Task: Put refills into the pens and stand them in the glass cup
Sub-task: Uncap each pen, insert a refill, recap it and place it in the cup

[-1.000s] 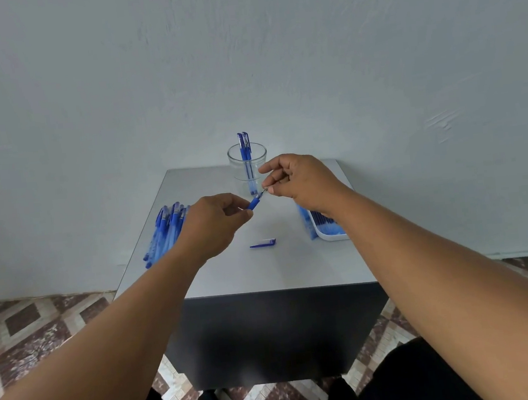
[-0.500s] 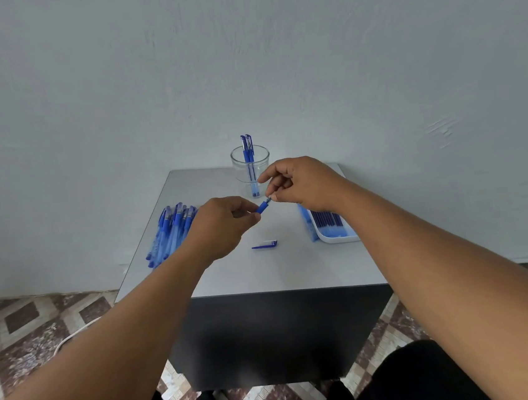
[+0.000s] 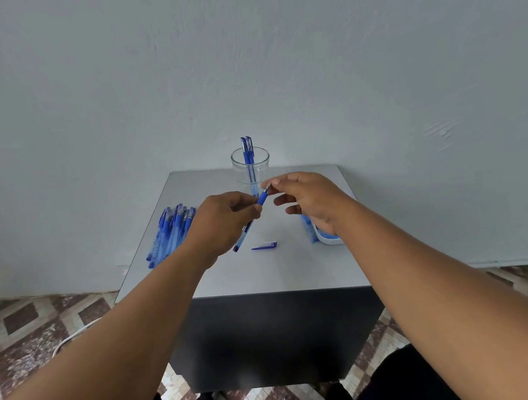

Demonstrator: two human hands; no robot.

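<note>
On the bench (image 3: 232, 281), at six o'clock of the hands, lies a loose blue cap (image 3: 264, 246) — small and light, apt to skid if nudged. Just above it the left hand (image 3: 223, 223) pinches the pen (image 3: 252, 222) at mid-barrel, finger and thumb curled round it; the pen slants from its tail at seven o'clock up to its tip at one o'clock. The right hand (image 3: 308, 200) pinches that tip end between thumb and forefinger, the other fingers loosely spread. The pen looks a light, stiff plastic tube, smooth enough to twist in the grip — best held at the darker rubbery sleeve near the tip, I judge, with a gentle hand.

At nine o'clock lies the heap of pens (image 3: 171, 234); at three o'clock the white tray (image 3: 327, 240) of refills. At twelve o'clock the glass cup (image 3: 251, 168) stands with two pens upright in it; it is fragile.

Half a second ago only a short blue stub showed between the hands; now most of the barrel is in view below the left hand.
</note>
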